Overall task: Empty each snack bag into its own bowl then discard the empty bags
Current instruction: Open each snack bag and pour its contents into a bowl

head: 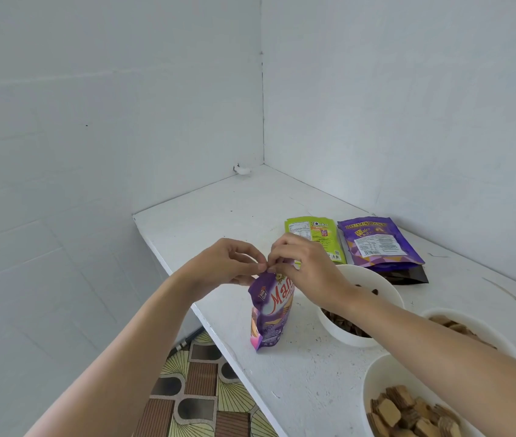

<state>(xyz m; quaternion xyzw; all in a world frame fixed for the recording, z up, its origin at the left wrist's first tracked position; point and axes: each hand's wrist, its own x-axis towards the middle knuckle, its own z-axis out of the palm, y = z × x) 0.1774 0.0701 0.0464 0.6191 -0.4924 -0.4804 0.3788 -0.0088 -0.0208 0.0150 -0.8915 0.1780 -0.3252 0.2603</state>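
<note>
Head view: I see the bag [271, 313] standing tall on the white desk [250, 216], near its left edge. My left hand [228, 263] and right hand [304, 266] both pinch its top from just above. I think I tear it open next. A bowl [338, 332] sits just right. White walls meet behind.

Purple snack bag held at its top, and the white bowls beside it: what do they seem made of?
Purple snack bag: seemingly thin printed plastic film, glossy; it creases and catches light along its folds. White bowls: probably plastic, smooth with a dull satin finish; plain even walls show no glaze shine, though ceramic cannot be ruled out.
</note>
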